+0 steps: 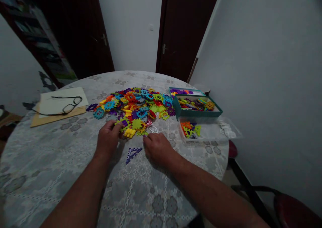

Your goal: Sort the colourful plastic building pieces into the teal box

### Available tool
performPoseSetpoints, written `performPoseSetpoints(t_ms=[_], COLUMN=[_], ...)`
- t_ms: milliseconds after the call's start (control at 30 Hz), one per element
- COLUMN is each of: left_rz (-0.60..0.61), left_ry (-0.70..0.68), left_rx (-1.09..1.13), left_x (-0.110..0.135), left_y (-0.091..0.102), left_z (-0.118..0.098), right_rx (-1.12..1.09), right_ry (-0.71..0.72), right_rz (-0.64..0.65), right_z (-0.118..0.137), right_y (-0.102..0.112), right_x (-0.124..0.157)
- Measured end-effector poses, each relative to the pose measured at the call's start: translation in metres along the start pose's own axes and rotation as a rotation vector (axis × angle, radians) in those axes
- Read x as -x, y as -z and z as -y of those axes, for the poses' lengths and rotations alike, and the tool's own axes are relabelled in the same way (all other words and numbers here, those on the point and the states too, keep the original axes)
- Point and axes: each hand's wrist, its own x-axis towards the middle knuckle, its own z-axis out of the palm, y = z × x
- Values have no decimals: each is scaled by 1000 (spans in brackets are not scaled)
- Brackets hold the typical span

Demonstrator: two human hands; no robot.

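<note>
A heap of colourful toothed plastic building pieces (136,103) lies in the middle of the table. At its near left edge, my left hand (108,137) is closed, with thumb and fingers on a lime-green square piece (122,123) that shows purple in its middle. My right hand (157,148) rests at the near right edge of the heap with its fingers curled together; what they hold, if anything, is hidden. Yellow pieces (129,133) and a green square piece (137,124) lie between the hands. Nearer to me is a purple triangular piece (133,154), flat on the tablecloth.
On the right stand a teal box (198,113) with sorted pieces, another shallow box (187,91) behind it, and a clear plastic tray (208,134) holding orange, green and white pieces. Black glasses (69,108) lie on papers (62,98) at the left.
</note>
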Motion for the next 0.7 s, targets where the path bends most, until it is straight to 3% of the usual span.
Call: performPoseSetpoints(t_ms=[100, 267, 400, 567, 633, 700], left_rz=[5, 13, 26, -11, -18, -18], left_ry=[13, 4, 26, 52, 48, 59], left_rx=[-14, -32, -33, -105, -121, -119], left_x=[1, 0, -1, -3, -4, -4], left_y=[0, 0, 0, 4, 5, 4], left_z=[0, 1, 1, -1, -2, -2], right_rx=[13, 25, -43, -111, -71, -17], right_ry=[-65, -46, -47, -260, -425, -608], right_rz=[-2, 8, -113, -558, -646, -637], right_z=[-2, -1, -10, -64, -92, -118], right_y=[-2, -2, 18, 64, 79, 86], right_x=[-3, -5, 0, 27, 46, 64])
